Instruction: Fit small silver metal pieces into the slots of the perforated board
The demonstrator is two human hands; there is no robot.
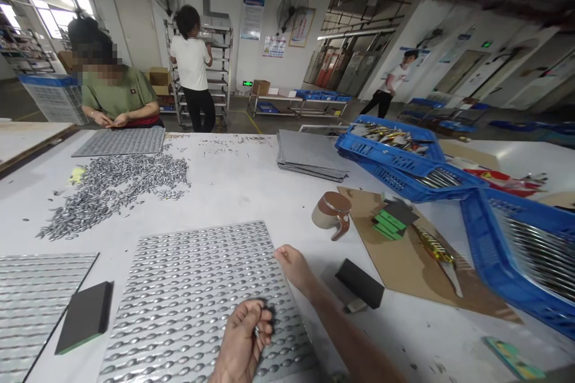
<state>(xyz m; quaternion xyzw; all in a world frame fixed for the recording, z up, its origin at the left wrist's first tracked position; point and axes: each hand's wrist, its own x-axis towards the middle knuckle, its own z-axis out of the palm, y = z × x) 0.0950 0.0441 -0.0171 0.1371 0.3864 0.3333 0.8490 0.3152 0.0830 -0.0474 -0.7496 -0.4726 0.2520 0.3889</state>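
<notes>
A flat board [204, 287] carries many rows of small silver oval pieces, its rows running across in front of me. Over its lower right part, my left hand [245, 335] is curled closed, with a small shiny silver piece showing between the fingers. My right hand [294, 263] is pinched closed at the board's right edge; whatever its fingertips hold, if anything, is hidden. A large heap of loose silver oval pieces [121, 182] lies beyond the board to the left.
Dark sanding blocks [85, 317] [359, 283] flank the board. A brown mug [335, 209], cardboard [399, 269] with a fish-shaped lure [435, 248], blue crates [489, 233] and stacked grey sheets [309, 155] are to the right. A co-worker [119, 96] handles something small across the table.
</notes>
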